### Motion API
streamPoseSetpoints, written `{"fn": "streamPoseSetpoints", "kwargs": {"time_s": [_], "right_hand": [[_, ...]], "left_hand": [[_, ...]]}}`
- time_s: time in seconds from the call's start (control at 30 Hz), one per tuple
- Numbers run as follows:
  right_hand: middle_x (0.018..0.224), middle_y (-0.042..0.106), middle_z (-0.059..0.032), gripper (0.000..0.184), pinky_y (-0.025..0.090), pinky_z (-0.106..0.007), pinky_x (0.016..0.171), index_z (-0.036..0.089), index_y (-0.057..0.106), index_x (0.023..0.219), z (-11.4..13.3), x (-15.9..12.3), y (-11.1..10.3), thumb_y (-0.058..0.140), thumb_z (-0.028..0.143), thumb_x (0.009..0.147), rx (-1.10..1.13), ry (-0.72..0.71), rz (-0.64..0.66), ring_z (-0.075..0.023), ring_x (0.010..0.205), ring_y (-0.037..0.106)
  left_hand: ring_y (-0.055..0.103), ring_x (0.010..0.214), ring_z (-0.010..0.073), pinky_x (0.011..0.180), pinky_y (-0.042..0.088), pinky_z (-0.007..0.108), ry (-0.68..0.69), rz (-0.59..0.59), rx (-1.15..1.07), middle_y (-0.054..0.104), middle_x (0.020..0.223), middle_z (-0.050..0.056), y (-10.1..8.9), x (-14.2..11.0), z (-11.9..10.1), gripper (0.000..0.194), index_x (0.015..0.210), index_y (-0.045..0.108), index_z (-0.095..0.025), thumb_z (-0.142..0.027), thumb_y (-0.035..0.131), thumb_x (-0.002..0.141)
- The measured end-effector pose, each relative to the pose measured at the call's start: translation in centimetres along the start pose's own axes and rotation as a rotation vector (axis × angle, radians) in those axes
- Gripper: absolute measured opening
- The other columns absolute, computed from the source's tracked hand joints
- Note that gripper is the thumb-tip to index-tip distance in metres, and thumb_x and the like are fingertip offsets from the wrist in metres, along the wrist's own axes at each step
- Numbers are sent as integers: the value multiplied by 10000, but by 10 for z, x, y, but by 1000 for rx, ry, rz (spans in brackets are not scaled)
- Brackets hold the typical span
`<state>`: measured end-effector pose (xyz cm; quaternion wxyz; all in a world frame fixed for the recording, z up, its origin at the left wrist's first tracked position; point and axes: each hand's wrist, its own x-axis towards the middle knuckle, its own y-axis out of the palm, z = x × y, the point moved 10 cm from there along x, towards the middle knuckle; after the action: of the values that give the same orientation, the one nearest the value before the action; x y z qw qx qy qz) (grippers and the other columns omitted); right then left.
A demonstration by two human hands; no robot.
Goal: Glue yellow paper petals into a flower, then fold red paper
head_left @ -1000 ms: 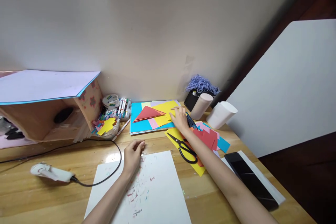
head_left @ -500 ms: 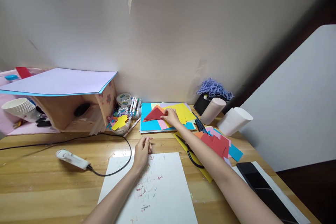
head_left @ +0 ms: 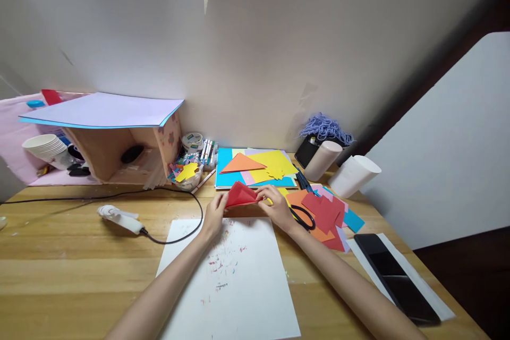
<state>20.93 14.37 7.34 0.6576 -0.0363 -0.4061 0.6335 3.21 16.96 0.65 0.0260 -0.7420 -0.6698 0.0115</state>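
A folded red paper triangle [head_left: 241,195] is held up between my two hands, above the far edge of the marked white sheet [head_left: 243,276]. My left hand [head_left: 214,214] pinches its left corner. At the right corner, the fingers of my right hand [head_left: 274,206] are closed on the paper. Behind it, an orange folded paper triangle [head_left: 243,163] lies on the stack of coloured paper [head_left: 223,178]. Black-handled scissors [head_left: 303,218] rest by my right forearm, partly covered by paper.
Red and orange paper scraps [head_left: 324,210] lie at the right, near a black phone [head_left: 394,276]. Two paper rolls [head_left: 354,175] stand behind them. On the left are a white corded tool [head_left: 121,220], its black cable, a cardboard box [head_left: 169,141] and a tub of scraps [head_left: 187,175].
My right hand has lifted the red triangle off the stack and brought it nearer, uncovering the orange one. My left hand has taken hold of its other corner.
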Motion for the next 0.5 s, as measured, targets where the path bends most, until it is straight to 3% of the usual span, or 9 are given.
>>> {"fn": "streamPoseSetpoints", "kwargs": {"time_s": [0.07, 0.13, 0.37, 0.5], "right_hand": [[917, 565, -56, 116, 443, -330, 785, 213, 573, 729, 0, -15, 2, 526, 107, 729, -30, -8, -25, -193, 902, 543], [923, 556, -64, 109, 459, -333, 770, 213, 577, 755, -2, -27, 4, 529, 116, 746, -54, -37, -56, -195, 893, 547], [893, 659, -43, 241, 489, -326, 724, 239, 577, 1009, 13, -44, 11, 520, 118, 808, -102, -296, -28, -179, 828, 568], [826, 685, -24, 228, 484, -314, 686, 244, 624, 955, 24, -49, 11, 512, 102, 815, -195, -396, -27, -176, 775, 564]], "left_hand": [[539, 705, 182, 620, 403, 247, 55, 138, 115, 627, 754, 44, 12, -2, -5, 374, 802, 634, -142, -480, 476, 773], [527, 680, 179, 623, 387, 250, 113, 183, 206, 627, 716, 35, 17, -4, -7, 381, 743, 641, -131, -460, 456, 786], [519, 675, 161, 613, 367, 235, 211, 94, 316, 631, 746, 28, 12, -3, -9, 381, 812, 652, -125, -422, 413, 820], [514, 647, 154, 597, 368, 232, 206, 92, 310, 624, 708, 21, 12, -2, -8, 383, 767, 655, -123, -431, 431, 806]]}}
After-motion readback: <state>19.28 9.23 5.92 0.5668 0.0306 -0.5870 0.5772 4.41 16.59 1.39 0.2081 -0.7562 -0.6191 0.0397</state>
